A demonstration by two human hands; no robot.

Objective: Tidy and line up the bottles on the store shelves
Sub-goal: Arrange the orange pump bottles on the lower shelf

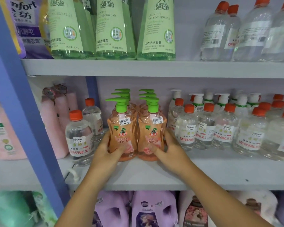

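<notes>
At frame centre, the left hand (107, 149) and right hand (168, 149) are clasping two pump bottles (121, 135), likely heavy, slick; lower bodies are gripped.

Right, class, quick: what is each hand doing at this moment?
Left hand: holds the left pink bottle, fingers curled round it.
Right hand: holds the right pink bottle the same way.

- Setting: a shop, household-cleaning aisle; grey tiered shelves (105, 68) on a blue upright (15, 89)
- Stock: same product repeated in rows; pink pump bottles (121, 136), clear red-capped bottles (205, 126), green detergent bottles (111, 28)
- Price stickers (125, 121) reading 19.00 and 5.00 on the bottles
</notes>
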